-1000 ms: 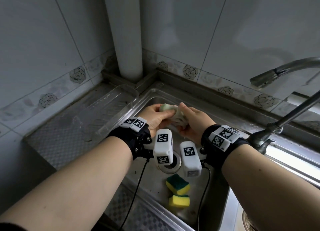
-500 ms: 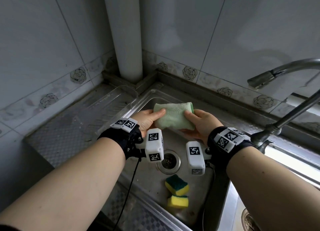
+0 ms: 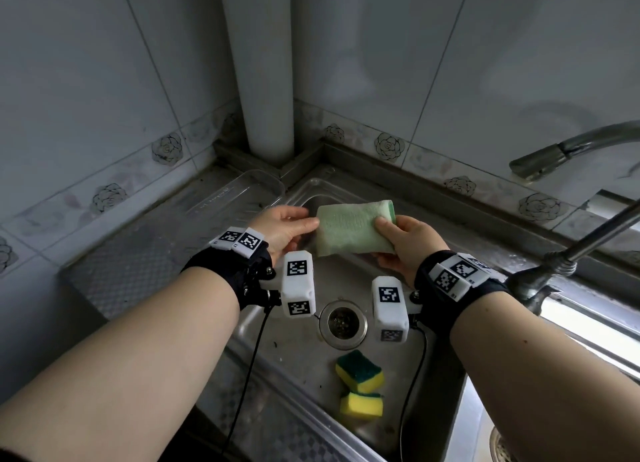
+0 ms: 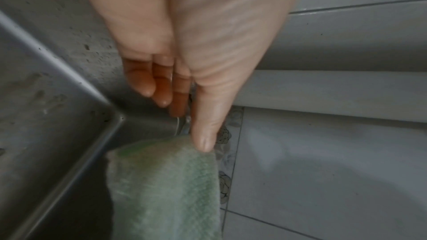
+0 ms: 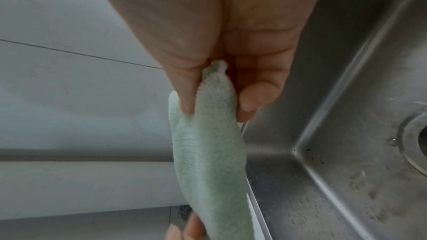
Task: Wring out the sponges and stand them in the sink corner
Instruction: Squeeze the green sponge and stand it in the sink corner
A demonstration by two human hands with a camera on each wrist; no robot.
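A pale green sponge hangs flat over the far half of the steel sink. My right hand pinches its right end between thumb and fingers; the right wrist view shows that hand with the sponge hanging from it. My left hand is beside the sponge's left edge. In the left wrist view its fingers are relaxed and off the sponge, and only the thumb tip touches a corner. Two yellow sponges with dark green scrub pads lie on the sink floor near the front.
The drain sits mid-sink below my wrists. A clear plastic tray lies on the drainboard at the left. A white pipe stands in the wall corner behind the sink. The faucet reaches in from the right.
The green sponge was bunched and squeezed between both hands; it now hangs unfolded. My hands have moved apart, and the left hand has loosened to a thumb touch.
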